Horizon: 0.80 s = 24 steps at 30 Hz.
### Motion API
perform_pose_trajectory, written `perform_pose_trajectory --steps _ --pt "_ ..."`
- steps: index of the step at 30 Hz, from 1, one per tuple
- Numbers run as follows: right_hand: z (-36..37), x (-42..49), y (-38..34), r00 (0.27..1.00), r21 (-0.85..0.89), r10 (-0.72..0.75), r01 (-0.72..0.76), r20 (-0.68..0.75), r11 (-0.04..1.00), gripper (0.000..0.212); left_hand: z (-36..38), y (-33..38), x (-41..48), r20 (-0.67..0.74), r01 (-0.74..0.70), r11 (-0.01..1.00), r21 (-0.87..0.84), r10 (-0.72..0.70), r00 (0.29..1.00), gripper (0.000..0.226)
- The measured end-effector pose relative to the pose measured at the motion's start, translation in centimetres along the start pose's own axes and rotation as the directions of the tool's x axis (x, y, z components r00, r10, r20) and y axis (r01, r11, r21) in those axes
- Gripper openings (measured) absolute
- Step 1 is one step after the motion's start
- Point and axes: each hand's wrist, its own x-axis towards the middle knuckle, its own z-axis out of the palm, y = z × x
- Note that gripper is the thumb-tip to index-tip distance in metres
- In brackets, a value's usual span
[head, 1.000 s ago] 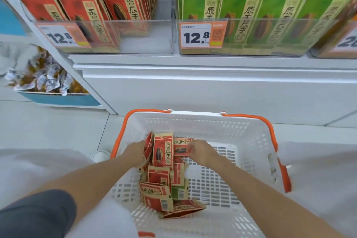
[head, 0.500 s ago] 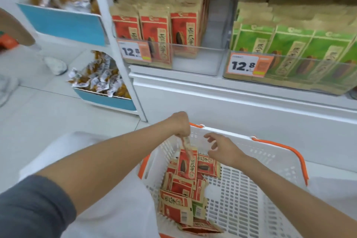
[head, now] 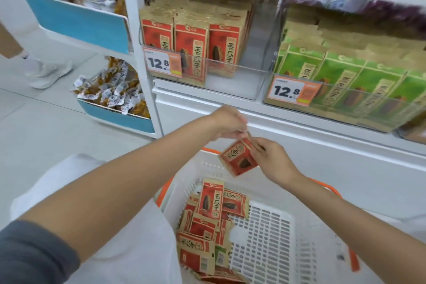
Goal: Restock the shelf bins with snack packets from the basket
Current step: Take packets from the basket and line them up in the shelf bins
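A red packet [head: 238,160] has been lifted out of the basket [head: 272,233] below the hands. The left hand [head: 227,122] pinches its top corner and the right hand [head: 273,160] grips its side. The matching bin [head: 249,78] sits up beyond them, so shelving likely comes next.

1. Seed packet in hand [head: 238,160]: red face, kraft-tan border, dark seed print.
2. Loose packets [head: 211,200] in basket: same red and tan; one green packet [head: 220,255] among them.
3. Basket [head: 265,226]: white, slotted grid pattern; handles [head: 208,150] orange.
4. Left bin packets [head: 191,46]: red, tan tops, dark characters on a tan strip.
5. Right bin packets [head: 345,80]: green, tan tops, brown seed print.
6. Price tags [head: 162,63]: white and orange, black numerals.
7. Side trays [head: 78,23]: blue fronts.
8. Sleeve [head: 27,253]: dark grey.
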Motion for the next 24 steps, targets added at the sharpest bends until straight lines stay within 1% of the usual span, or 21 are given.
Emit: perform_pose_trajectory --steps 1,2,3,6,9,11,13,15,18,19,20,21,22,23,24 --pt "-0.5 0.2 -0.2 0.999 0.057 0.044 -0.042 -0.028 0.997 0.022 -0.5 0.5 -0.1 -0.014 -0.022 0.999 -0.049 0.021 1.000 0.023" --pt "-0.9 0.3 -0.2 0.995 0.114 0.088 -0.082 -0.050 0.990 0.020 -1.0 0.8 -0.2 -0.034 -0.041 0.998 -0.049 0.039 0.999 0.021" --pt "-1.3 0.4 -0.3 0.989 0.153 0.127 -0.116 -0.070 0.981 0.019 -1.5 0.9 -0.1 -0.058 -0.054 0.999 0.005 0.054 0.997 0.020" --pt "-2.5 0.6 -0.6 0.977 0.229 0.186 -0.158 -0.103 0.960 0.019 -2.6 0.8 0.0 -0.066 -0.039 0.956 0.291 0.061 0.996 0.022" --pt "-3.2 0.7 -0.9 0.967 0.392 0.237 -0.182 -0.096 0.902 0.027 -3.1 0.2 0.0 -0.007 0.042 0.878 0.476 -0.044 0.999 0.038" --pt "-3.5 0.7 -1.0 0.958 0.509 0.277 -0.204 -0.071 0.836 0.027 -3.1 -0.2 -0.2 0.047 0.112 0.850 0.515 -0.158 0.986 0.052" --pt "-3.7 0.7 -1.2 0.953 0.620 0.302 -0.218 -0.032 0.754 0.022 -3.1 -0.5 -0.3 0.070 0.182 0.853 0.490 -0.247 0.967 0.068" --pt "-3.7 0.7 -1.0 0.947 0.731 0.320 -0.224 0.007 0.645 0.019 -3.3 -0.5 -0.4 0.043 0.245 0.869 0.430 -0.291 0.956 0.072" --pt "-3.2 0.8 -0.6 0.929 0.884 0.367 -0.216 0.055 0.414 0.019 -4.1 -0.4 -0.3 -0.003 0.300 0.879 0.372 -0.322 0.947 0.063" --pt "-3.1 0.9 -0.5 0.925 0.915 0.373 -0.208 0.070 0.344 0.020 -4.5 -0.4 -0.1 0.005 0.301 0.880 0.369 -0.326 0.945 0.055" --pt "-3.1 1.0 -0.4 0.924 0.933 0.373 -0.202 0.081 0.298 0.021 -4.7 -0.4 0.0 0.020 0.292 0.885 0.362 -0.321 0.947 0.045" --pt "-3.0 1.0 -0.3 0.923 0.937 0.373 -0.206 0.091 0.281 0.021 -4.8 -0.5 0.1 0.028 0.275 0.899 0.341 -0.303 0.953 0.038" --pt "-2.9 1.0 -0.2 0.920 0.931 0.380 -0.222 0.101 0.290 0.020 -5.0 -0.5 0.2 0.028 0.249 0.916 0.316 -0.271 0.962 0.033" --pt "-2.9 1.0 0.0 0.913 0.902 0.395 -0.252 0.100 0.352 0.020 -5.1 -0.4 0.3 0.018 0.213 0.932 0.295 -0.228 0.974 0.031" --pt "-2.9 0.9 0.0 0.906 0.835 0.417 -0.288 0.079 0.468 0.019 -5.2 -0.3 0.5 0.001 0.166 0.945 0.281 -0.173 0.985 0.030"
